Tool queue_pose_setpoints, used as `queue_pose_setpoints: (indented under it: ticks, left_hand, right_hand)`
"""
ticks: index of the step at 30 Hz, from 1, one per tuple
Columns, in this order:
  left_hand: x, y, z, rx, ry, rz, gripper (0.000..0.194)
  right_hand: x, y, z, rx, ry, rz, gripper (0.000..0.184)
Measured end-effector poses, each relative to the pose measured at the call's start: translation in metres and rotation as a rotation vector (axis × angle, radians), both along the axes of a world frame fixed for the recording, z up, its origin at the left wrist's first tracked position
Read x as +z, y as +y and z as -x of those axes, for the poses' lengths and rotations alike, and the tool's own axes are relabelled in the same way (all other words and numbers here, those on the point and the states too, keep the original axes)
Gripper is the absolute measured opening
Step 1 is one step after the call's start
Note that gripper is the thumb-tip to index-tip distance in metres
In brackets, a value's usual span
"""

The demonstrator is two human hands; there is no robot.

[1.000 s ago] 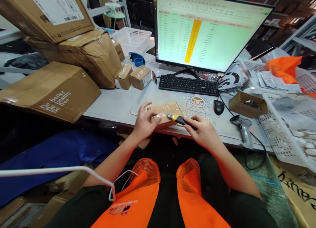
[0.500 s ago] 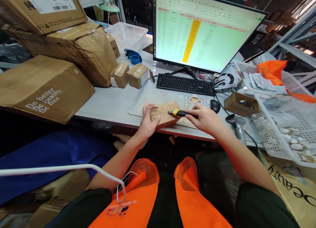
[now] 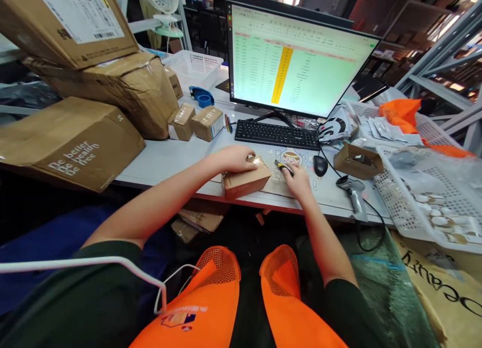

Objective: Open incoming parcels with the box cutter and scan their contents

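Observation:
A small taped cardboard box [image 3: 246, 181] lies at the front edge of the white desk [image 3: 176, 159], on a printed desk mat. My left hand [image 3: 235, 159] rests on top of the box, fingers curled over its far edge. My right hand [image 3: 299, 180] sits just right of the box on the mat, closed on a yellow and black utility knife [image 3: 283, 166] whose tip points away from me toward the keyboard.
A keyboard [image 3: 276, 134], monitor [image 3: 297, 62], mouse [image 3: 320, 165] and barcode scanner [image 3: 352, 192] stand behind and to the right. Large cardboard boxes [image 3: 75, 142] pile up at the left, two small boxes [image 3: 198, 122] beside them. White baskets [image 3: 422, 197] fill the right side.
My left hand has moved from the box's near side onto its top. My right hand has taken the knife off the box and drawn it right onto the mat. The view has shifted.

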State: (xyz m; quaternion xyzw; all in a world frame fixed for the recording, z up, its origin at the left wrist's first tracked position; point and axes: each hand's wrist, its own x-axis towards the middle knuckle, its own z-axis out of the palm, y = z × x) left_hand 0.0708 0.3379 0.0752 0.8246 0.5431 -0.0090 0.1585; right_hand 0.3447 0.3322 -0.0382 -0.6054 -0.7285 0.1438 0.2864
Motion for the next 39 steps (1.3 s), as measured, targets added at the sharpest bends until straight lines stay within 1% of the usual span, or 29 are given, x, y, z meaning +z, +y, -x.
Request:
queue_pose_setpoints:
  ticks: [2, 4, 5, 7, 9, 11, 13, 16, 19, 22, 24, 26, 27, 29, 31, 33, 34, 35, 36, 37, 38, 39]
  left_hand:
    - [0.009, 0.017, -0.012, -0.119, 0.09, 0.016, 0.065]
    - [0.015, 0.024, -0.022, -0.191, 0.179, 0.006, 0.069]
    - [0.016, 0.023, -0.027, -0.206, 0.227, 0.005, 0.072]
    - [0.016, 0.019, -0.035, -0.23, 0.303, -0.006, 0.075]
    - [0.013, 0.015, -0.041, -0.254, 0.317, -0.033, 0.073]
    - [0.008, 0.016, -0.043, -0.235, 0.223, -0.043, 0.064]
    - [0.002, 0.027, -0.037, -0.148, 0.054, -0.007, 0.055]
    - [-0.007, 0.055, -0.017, -0.011, -0.222, 0.065, 0.045]
    - [-0.021, 0.073, 0.002, 0.1, -0.451, 0.029, 0.034]
    - [-0.044, 0.073, 0.008, 0.169, -0.542, -0.035, 0.025]
    - [-0.057, 0.069, 0.005, 0.177, -0.566, -0.053, 0.018]
    - [-0.06, 0.063, 0.0, 0.182, -0.591, -0.072, 0.014]
    - [-0.058, 0.059, -0.001, 0.176, -0.603, -0.094, 0.014]
    - [-0.044, 0.044, 0.002, 0.109, -0.617, -0.186, 0.015]
    - [-0.027, 0.017, 0.009, -0.024, -0.602, -0.289, 0.019]
    - [-0.016, -0.016, 0.021, -0.175, -0.558, -0.321, 0.019]
    - [-0.015, -0.033, 0.026, -0.232, -0.535, -0.3, 0.017]
    - [-0.018, -0.049, 0.032, -0.263, -0.515, -0.281, 0.017]
    - [-0.025, -0.062, 0.037, -0.271, -0.505, -0.27, 0.019]
    - [-0.035, -0.072, 0.041, -0.253, -0.512, -0.279, 0.025]
    - [-0.048, -0.079, 0.044, -0.204, -0.543, -0.314, 0.033]
    - [-0.062, -0.085, 0.047, -0.132, -0.598, -0.375, 0.044]
  right_hand:
    - [-0.003, -0.006, 0.032, 0.12, 0.178, -0.045, 0.057]
    - [-0.007, -0.01, 0.056, 0.207, 0.313, -0.02, 0.062]
    - [-0.009, -0.012, 0.065, 0.216, 0.361, 0.009, 0.064]
    - [-0.015, -0.014, 0.075, 0.187, 0.438, 0.065, 0.066]
    - [-0.019, -0.014, 0.079, 0.163, 0.498, 0.086, 0.066]
    - [-0.02, -0.015, 0.079, 0.171, 0.541, 0.064, 0.064]
    - [-0.018, -0.017, 0.078, 0.198, 0.571, 0.033, 0.06]
    - [-0.012, -0.021, 0.076, 0.23, 0.609, -0.028, 0.054]
    - [-0.014, -0.026, 0.073, 0.225, 0.598, -0.164, 0.043]
    - [-0.026, -0.032, 0.063, 0.248, 0.568, -0.271, 0.026]
    - [-0.035, -0.037, 0.05, 0.338, 0.558, -0.292, 0.021]
    - [-0.04, -0.043, 0.033, 0.453, 0.5, -0.306, 0.026]
    - [-0.038, -0.045, 0.025, 0.511, 0.453, -0.324, 0.03]
    - [-0.027, -0.047, 0.009, 0.618, 0.347, -0.367, 0.035]
    - [-0.006, -0.046, 0.0, 0.704, 0.267, -0.36, 0.036]
    - [0.023, -0.041, 0.0, 0.745, 0.184, -0.242, 0.038]
    - [0.038, -0.038, 0.004, 0.754, 0.121, -0.16, 0.041]
    - [0.051, -0.034, 0.009, 0.764, 0.045, -0.08, 0.041]
    - [0.064, -0.03, 0.016, 0.777, -0.039, -0.013, 0.038]
    - [0.074, -0.026, 0.023, 0.793, -0.125, 0.036, 0.033]
    - [0.082, -0.024, 0.029, 0.811, -0.204, 0.066, 0.03]
    - [0.088, -0.023, 0.035, 0.826, -0.271, 0.082, 0.031]
